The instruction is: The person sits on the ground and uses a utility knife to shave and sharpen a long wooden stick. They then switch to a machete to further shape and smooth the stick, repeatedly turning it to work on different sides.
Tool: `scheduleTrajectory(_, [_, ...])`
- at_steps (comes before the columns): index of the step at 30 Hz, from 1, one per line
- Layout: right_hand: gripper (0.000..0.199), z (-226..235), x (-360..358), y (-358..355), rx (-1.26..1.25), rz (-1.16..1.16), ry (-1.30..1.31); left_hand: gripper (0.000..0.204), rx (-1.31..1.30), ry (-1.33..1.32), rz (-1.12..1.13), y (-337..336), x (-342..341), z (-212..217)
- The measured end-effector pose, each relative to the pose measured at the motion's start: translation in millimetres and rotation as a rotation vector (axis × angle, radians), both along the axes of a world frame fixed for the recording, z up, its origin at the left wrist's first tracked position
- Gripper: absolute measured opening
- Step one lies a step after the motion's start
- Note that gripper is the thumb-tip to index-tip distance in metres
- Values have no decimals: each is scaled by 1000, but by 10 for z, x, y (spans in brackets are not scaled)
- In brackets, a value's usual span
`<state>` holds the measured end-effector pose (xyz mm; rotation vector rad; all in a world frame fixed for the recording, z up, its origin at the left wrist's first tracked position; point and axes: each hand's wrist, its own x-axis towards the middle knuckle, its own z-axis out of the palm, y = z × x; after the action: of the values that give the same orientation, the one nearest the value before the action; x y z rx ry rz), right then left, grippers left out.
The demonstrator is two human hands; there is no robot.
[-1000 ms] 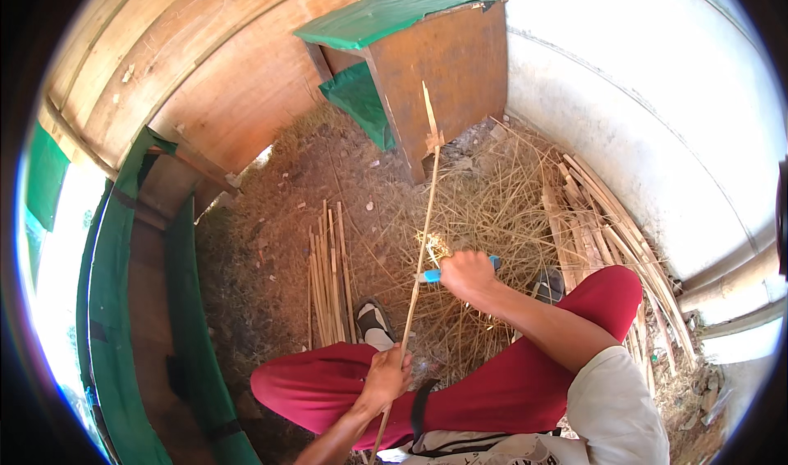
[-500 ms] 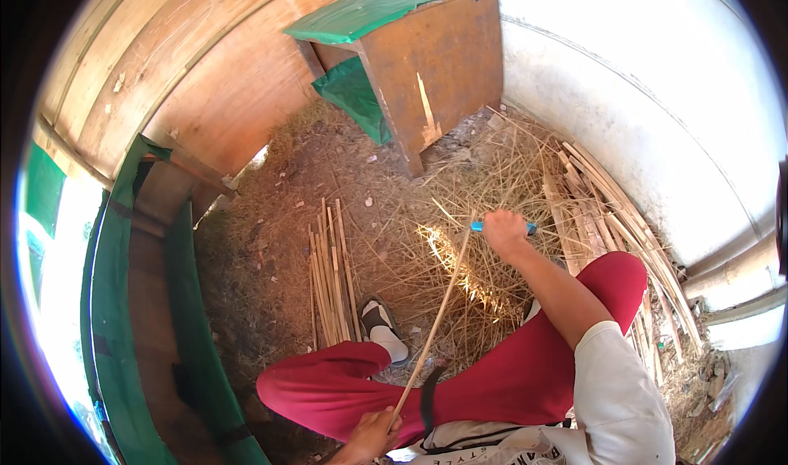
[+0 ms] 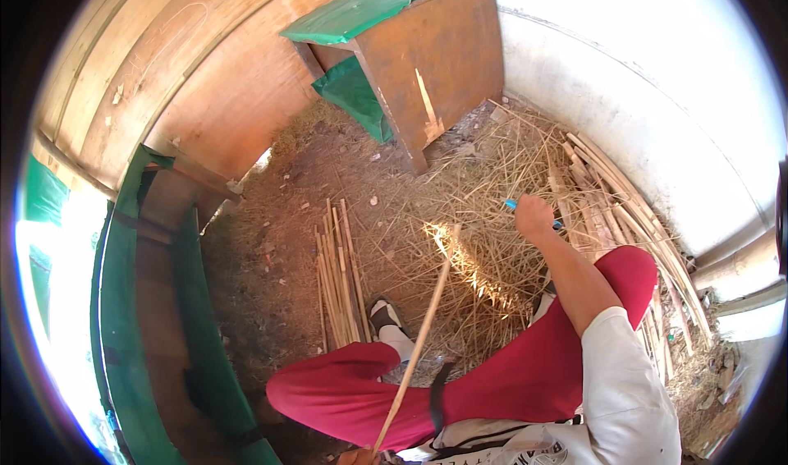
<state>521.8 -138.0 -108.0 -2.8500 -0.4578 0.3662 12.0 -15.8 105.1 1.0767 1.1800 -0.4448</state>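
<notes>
I see the right hand closed around a blue-handled tool, raised over the loose dry straw. The left hand sits at the lower edge, grip unclear, at the base of a long pale bamboo strip slanting up across the red-trousered knee.

Your right hand grips a blue-handled tool right of centre — a long bamboo stick slants to the lower edge, cut sticks lying left of it.

A thin pale bamboo stick slants upward across the red-trousered lap.
</notes>
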Motion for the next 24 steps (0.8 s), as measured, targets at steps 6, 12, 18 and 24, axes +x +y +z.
scheduleTrajectory(6, [11, 397, -391, 343, 147, 175, -6, 42, 6, -168, 7, 246, 131, -103])
scheduleTrajectory(12, [30, 999, -670, 513, 376, 230, 233, 25, -60, -353, 24, 401, 667, -396])
scheduleTrajectory(18, [52, 1172, -1116, 414, 884, 122, 651, 25, -62, -426, -114, 314, 1065, -501])
scheduleTrajectory(24, [37, 1032, -1300, 506, 1211, -15, 841, 25, -77, -404, -246, 265, 1242, -520])
